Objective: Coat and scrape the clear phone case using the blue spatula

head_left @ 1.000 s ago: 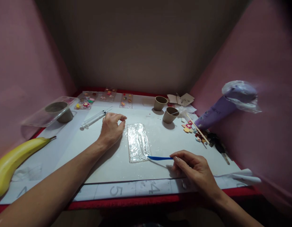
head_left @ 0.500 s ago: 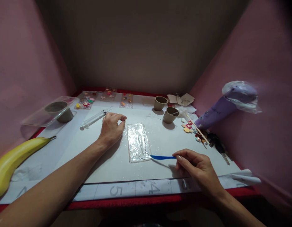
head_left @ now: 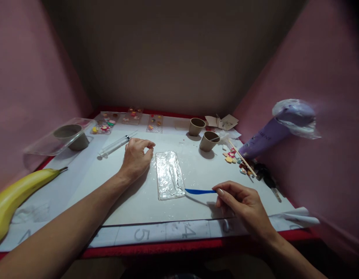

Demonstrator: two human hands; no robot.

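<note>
In my right hand point(head_left: 240, 201) a slim blue plastic knife point(head_left: 199, 191) is pinched between thumb and fingers. Its tip points left and meets the lower right corner of a clear, phone-sized rectangular piece point(head_left: 170, 176). That piece lies flat on the white board point(head_left: 133, 211), coated with something glossy and transparent, with wavy lines on its surface. My left hand point(head_left: 138, 155) rests on the board to the left of the piece, fingers loosely bent and apart, holding nothing visible. Just beyond it lies a clear syringe point(head_left: 115, 147).
Two brown cups point(head_left: 209, 141) stand behind the piece. On the right are small charms point(head_left: 231, 155), a wooden stick point(head_left: 243, 159) and a purple piping bag point(head_left: 269, 133). Decorated clear cases point(head_left: 155, 123) lie at the back. A banana point(head_left: 22, 193) and a clear container point(head_left: 36, 145) are left.
The blue knife's tip has risen very slightly at the piece's corner, so the knife lies a bit more level. My left hand and the clear piece stay nearly the same.
</note>
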